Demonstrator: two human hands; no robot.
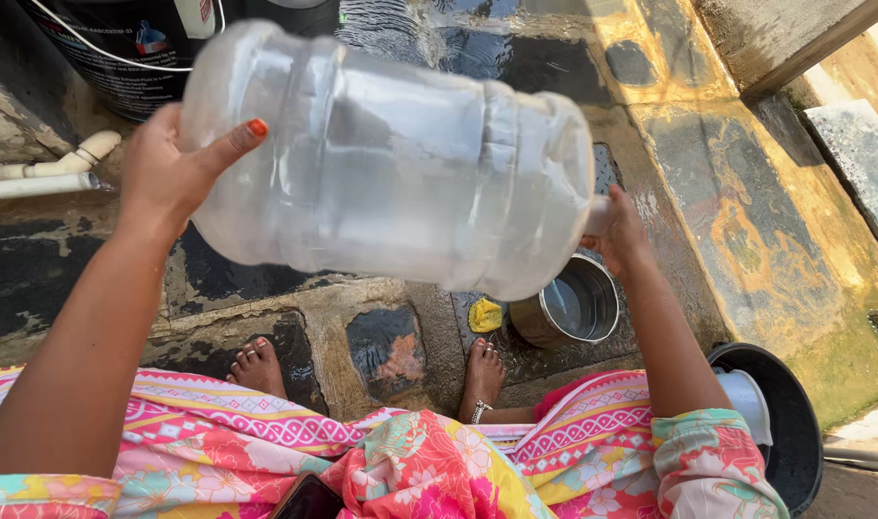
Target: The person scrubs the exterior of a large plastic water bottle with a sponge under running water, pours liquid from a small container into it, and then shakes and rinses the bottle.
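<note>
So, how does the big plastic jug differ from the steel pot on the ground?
The jug is clear plastic; the pot is shiny metal. The jug is far larger than the pot. The jug is held up on its side between the left hand and the right hand, while the pot stands upright on the wet stone floor. Both are round vessels.

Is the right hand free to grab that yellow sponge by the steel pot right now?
Probably not: the right hand holds the neck end of the big clear jug, and the left hand supports its base. The sponge lies uncovered below.
</note>
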